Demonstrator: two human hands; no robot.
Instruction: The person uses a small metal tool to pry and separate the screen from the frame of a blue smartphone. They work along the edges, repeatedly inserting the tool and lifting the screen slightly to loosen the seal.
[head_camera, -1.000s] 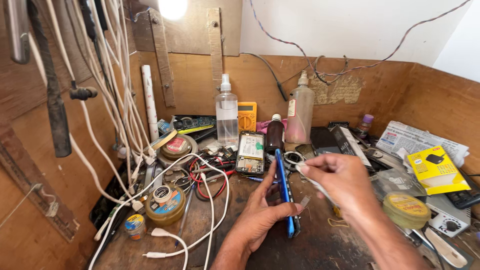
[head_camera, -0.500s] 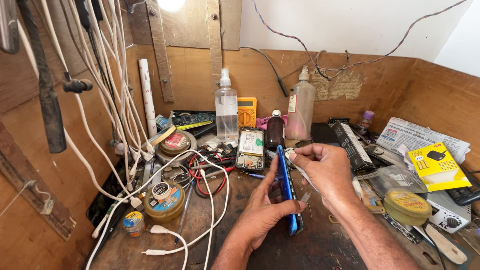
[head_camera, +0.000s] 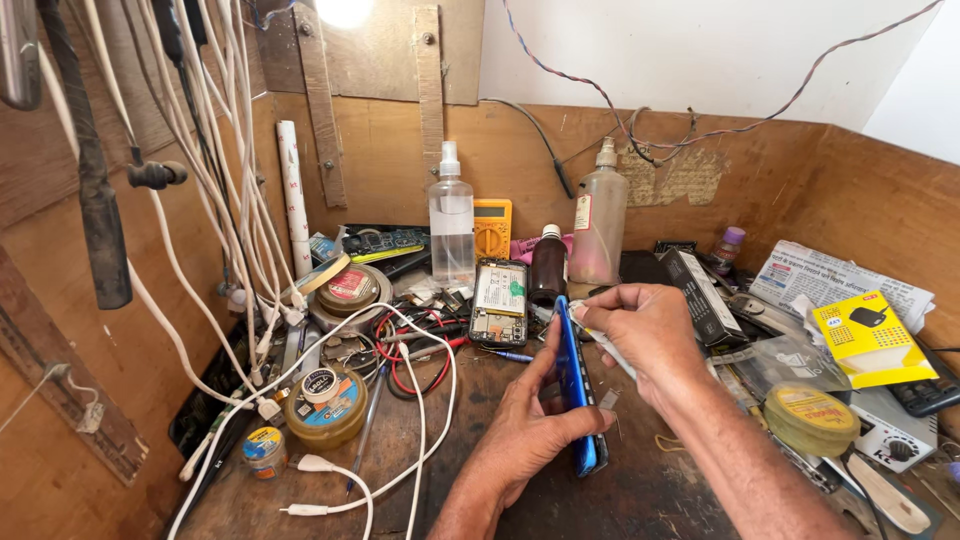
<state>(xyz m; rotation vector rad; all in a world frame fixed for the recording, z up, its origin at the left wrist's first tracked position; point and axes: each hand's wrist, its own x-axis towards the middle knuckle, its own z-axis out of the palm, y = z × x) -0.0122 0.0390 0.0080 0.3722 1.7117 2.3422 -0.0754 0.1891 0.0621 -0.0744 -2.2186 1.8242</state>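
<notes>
The blue phone (head_camera: 575, 385) stood on its long edge over the wooden bench (head_camera: 480, 500), near the front, held upright by the left hand (head_camera: 530, 425), whose thumb and fingers were clamped narrow on its lower end. The right hand (head_camera: 645, 335) was closed on a thin pale tool (head_camera: 612, 352), its tip at the phone's upper edge; whether the tip had entered the seam could not be told. Risk as judged: balanced on edge, the phone could twist out of the left hand's grip if the tool pressed sideways, and a slipped tip could run into the left thumb, which lay just beside the working edge. Just behind stood an opened phone body (head_camera: 499, 302) and a dark small bottle (head_camera: 547, 265); a jerk forward could knock the bottle over onto the exposed board. White cables (head_camera: 420, 400) trailed near the left wrist and might snag. A yellow tin (head_camera: 806, 420) sat well apart to the right.
</notes>
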